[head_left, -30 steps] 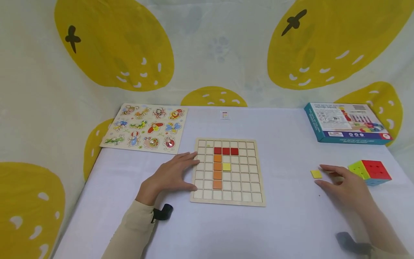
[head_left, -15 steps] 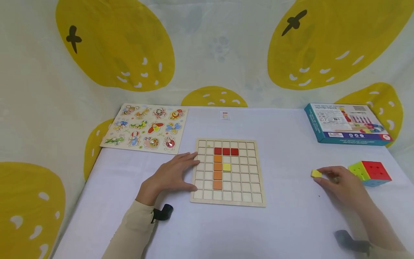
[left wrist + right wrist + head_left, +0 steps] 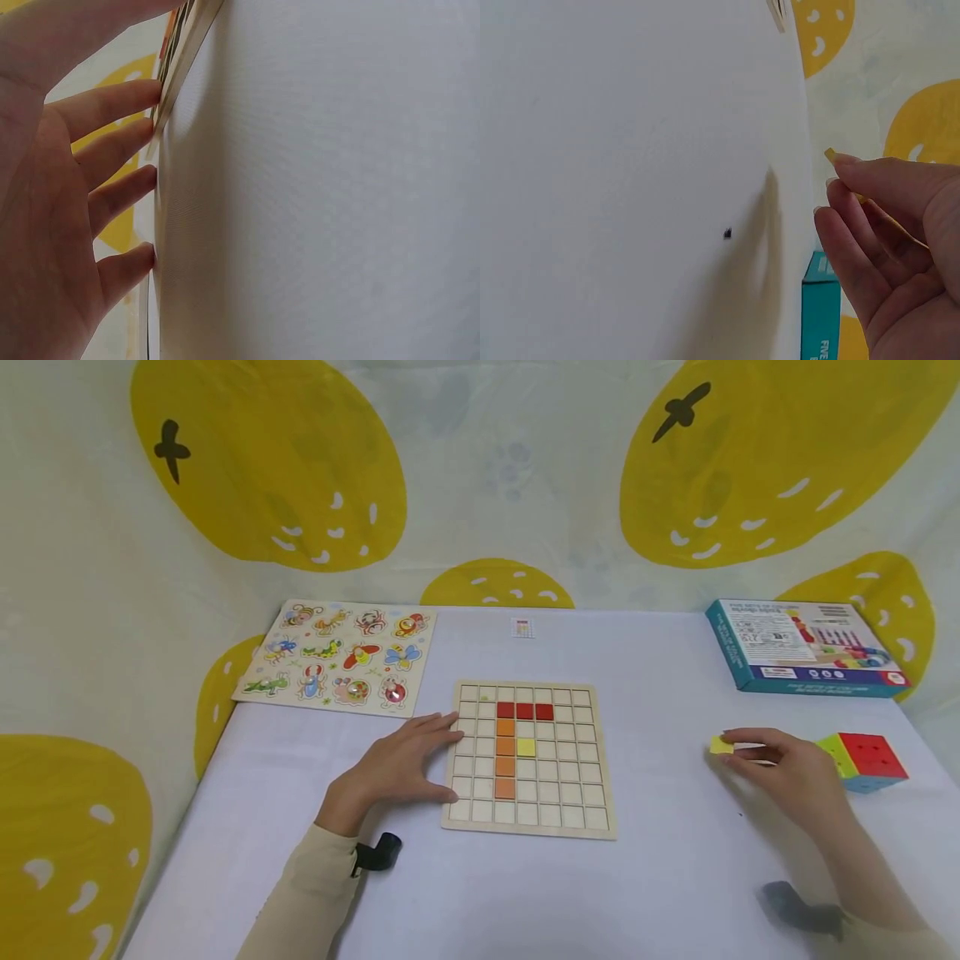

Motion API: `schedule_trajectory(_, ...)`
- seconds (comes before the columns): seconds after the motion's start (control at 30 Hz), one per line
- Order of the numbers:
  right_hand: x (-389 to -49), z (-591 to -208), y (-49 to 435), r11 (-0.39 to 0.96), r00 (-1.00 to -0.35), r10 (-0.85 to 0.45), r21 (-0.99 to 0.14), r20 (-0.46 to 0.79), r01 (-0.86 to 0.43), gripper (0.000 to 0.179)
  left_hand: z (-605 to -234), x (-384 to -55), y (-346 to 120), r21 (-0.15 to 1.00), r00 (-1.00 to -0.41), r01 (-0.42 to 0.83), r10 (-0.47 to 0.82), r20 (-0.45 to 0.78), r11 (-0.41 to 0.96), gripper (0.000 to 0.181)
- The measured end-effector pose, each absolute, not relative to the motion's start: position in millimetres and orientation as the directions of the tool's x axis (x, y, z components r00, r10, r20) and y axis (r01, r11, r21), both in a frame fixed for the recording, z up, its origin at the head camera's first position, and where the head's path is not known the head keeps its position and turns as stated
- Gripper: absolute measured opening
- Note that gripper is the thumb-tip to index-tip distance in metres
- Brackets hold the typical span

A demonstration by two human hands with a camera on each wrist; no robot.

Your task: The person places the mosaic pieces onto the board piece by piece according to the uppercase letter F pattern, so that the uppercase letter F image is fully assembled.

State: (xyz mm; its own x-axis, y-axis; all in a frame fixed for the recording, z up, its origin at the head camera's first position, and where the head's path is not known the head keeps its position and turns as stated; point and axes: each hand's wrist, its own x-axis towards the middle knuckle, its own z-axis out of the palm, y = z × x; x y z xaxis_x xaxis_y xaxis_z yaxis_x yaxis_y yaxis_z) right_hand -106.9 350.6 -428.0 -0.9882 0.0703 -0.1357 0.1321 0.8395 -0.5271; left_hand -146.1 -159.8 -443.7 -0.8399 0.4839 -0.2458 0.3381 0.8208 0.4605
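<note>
A wooden grid board point(image 3: 567, 772) lies mid-table. In its cells sit a row of red tiles point(image 3: 525, 711), a column of orange tiles point(image 3: 506, 747) and one yellow tile point(image 3: 527, 747) beside that column. My left hand point(image 3: 393, 764) rests at the board's left edge, fingers spread, with the thumb and fingertips touching the frame; the left wrist view also shows fingers point(image 3: 124, 142) against the edge. Away to the right, my right hand point(image 3: 787, 772) pinches a second yellow tile point(image 3: 722, 746) between thumb and fingers, raised off the cloth. In the right wrist view only a corner of that tile point(image 3: 830, 154) shows.
An insect picture puzzle point(image 3: 337, 660) lies at the back left. Behind the board is a small pattern card point(image 3: 522, 627). A teal toy box point(image 3: 810, 647) stands at the back right, and a puzzle cube point(image 3: 862, 760) sits just right of my right hand.
My right hand has closed on the yellow tile, lifted it from the cloth and carried it slightly left and away from me. The left hand and the board have stayed put.
</note>
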Motion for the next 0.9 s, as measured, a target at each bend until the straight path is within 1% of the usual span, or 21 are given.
schedule_trajectory(0.13,-110.7,-426.9,341.4,0.82,-0.996,0.025,-0.568,-0.085,0.069,0.045,-444.0,-146.1,-159.2,0.464,-0.84,0.344,0.488,-0.237,0.816,0.086)
schedule_trajectory(0.4,-118.0,-427.0,323.4,0.778,-0.998,-0.052,-0.627,-0.023,-0.026,0.034,-443.1,-146.2,-159.0,0.459,-0.839,0.345,0.488,-0.241,0.819,0.085)
schedule_trajectory(0.63,-121.5,-432.0,298.0,0.771,-0.996,-0.089,-0.632,0.012,-0.077,0.027,-442.5,-146.7,-158.3,0.447,-0.84,0.34,0.481,-0.251,0.827,0.086)
schedule_trajectory(0.9,-127.2,-441.1,263.1,0.76,-0.988,-0.155,-0.635,0.026,-0.136,0.027,-441.9,-147.1,-158.0,0.44,-0.84,0.339,0.478,-0.256,0.832,0.086)
